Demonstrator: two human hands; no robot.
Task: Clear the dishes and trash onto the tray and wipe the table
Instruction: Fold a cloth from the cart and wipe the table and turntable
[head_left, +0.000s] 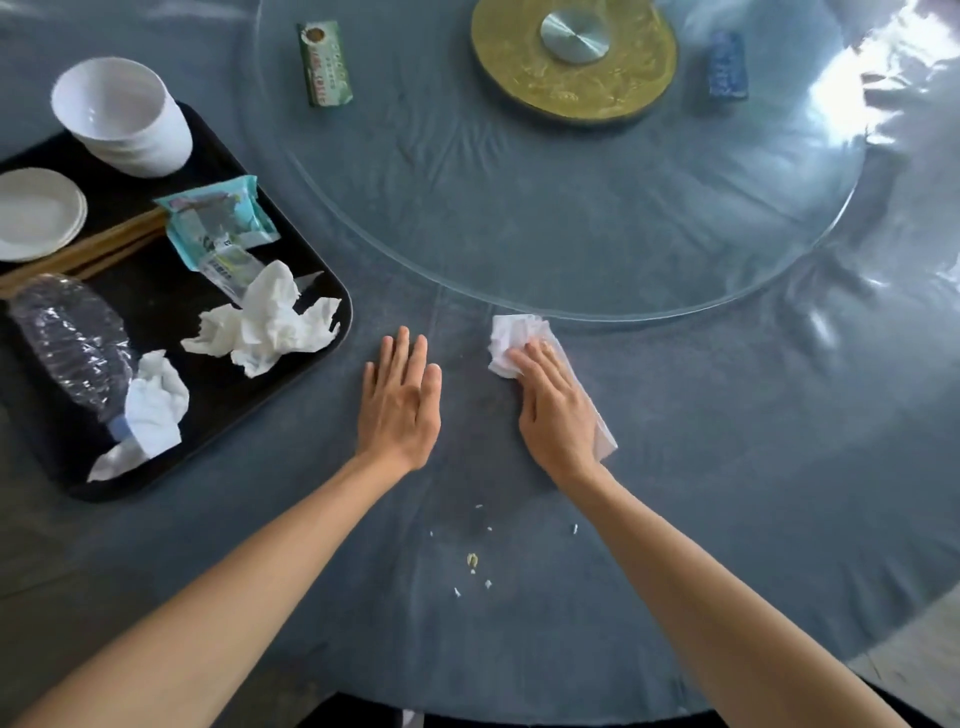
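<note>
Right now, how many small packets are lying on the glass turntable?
2. A green packet lies on the turntable's far left, and a blue packet lies right of the gold hub. The frame cuts off the turntable's far side, so more may be hidden.

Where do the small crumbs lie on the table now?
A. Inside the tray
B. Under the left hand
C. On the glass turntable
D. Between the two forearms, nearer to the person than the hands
D: the crumbs lie on the table, nearer than the left hand and right hand.
</note>
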